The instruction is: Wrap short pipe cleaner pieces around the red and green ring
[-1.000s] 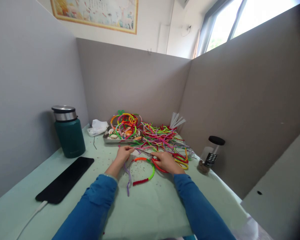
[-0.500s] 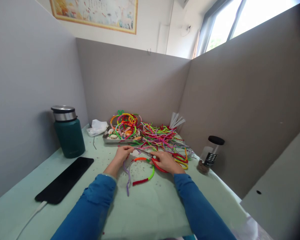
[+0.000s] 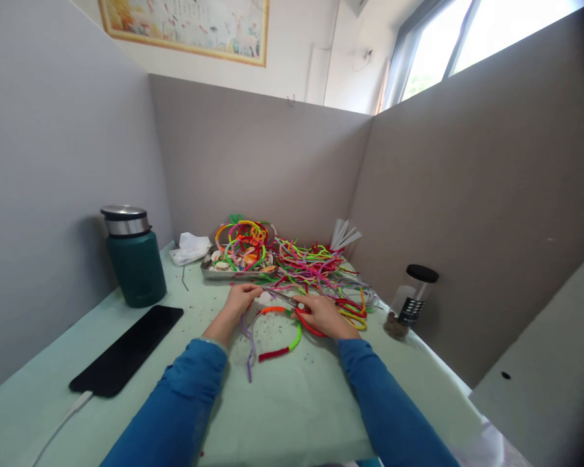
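Observation:
My left hand (image 3: 238, 301) pinches the top end of a purple pipe cleaner (image 3: 248, 344) that trails down toward me over the pale green table (image 3: 282, 415). My right hand (image 3: 324, 314) is closed round the red handles of a pair of scissors (image 3: 292, 303), whose blades point left toward my left hand's fingers. Between the hands lies a curved hoop wrapped in orange, green and red (image 3: 287, 337). Small cut scraps speckle the table around it.
A loose heap of coloured pipe cleaners (image 3: 316, 266) spreads behind the hands, beside a metal tray (image 3: 214, 272) of finished hoops. A green flask (image 3: 135, 256) and a black phone on a cable (image 3: 126, 350) lie left; a black-lidded jar (image 3: 411, 301) stands right. Grey partitions enclose the desk.

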A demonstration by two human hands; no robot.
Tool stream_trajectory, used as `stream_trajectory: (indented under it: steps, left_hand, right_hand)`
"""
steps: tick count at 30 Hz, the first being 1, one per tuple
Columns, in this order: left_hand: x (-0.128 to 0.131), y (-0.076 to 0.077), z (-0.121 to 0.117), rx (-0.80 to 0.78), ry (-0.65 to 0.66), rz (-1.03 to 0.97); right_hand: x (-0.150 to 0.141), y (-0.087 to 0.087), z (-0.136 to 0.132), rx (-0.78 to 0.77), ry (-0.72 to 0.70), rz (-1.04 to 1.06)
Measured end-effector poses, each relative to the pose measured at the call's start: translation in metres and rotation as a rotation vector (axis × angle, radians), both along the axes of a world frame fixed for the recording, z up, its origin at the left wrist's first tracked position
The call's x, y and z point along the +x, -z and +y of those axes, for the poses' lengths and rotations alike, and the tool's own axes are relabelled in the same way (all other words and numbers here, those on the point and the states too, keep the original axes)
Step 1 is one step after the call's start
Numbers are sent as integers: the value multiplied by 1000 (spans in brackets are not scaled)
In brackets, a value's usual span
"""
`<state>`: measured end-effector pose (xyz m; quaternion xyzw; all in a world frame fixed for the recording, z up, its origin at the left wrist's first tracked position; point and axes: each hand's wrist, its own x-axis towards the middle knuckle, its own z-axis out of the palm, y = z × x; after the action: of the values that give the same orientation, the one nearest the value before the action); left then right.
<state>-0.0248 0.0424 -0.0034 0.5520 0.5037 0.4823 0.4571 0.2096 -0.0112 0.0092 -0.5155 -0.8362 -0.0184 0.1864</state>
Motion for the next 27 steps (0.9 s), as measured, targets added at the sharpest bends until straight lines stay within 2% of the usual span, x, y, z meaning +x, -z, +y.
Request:
stream_trajectory:
  steps: [8, 18, 23, 27]
  left_hand:
    - [-2, 4, 4, 11, -7, 20]
    - [1, -3, -2, 7, -4, 2]
    - [3, -4, -3, 13, 36, -8]
    - [7, 0, -3, 41, 118, 48]
  right_hand:
    - [-1, -2, -1, -4, -9, -11]
    - [0, 2, 1, -1, 43, -12]
    - [-1, 9, 7, 14, 111, 231]
    - [-17, 12, 11, -11, 19, 558]
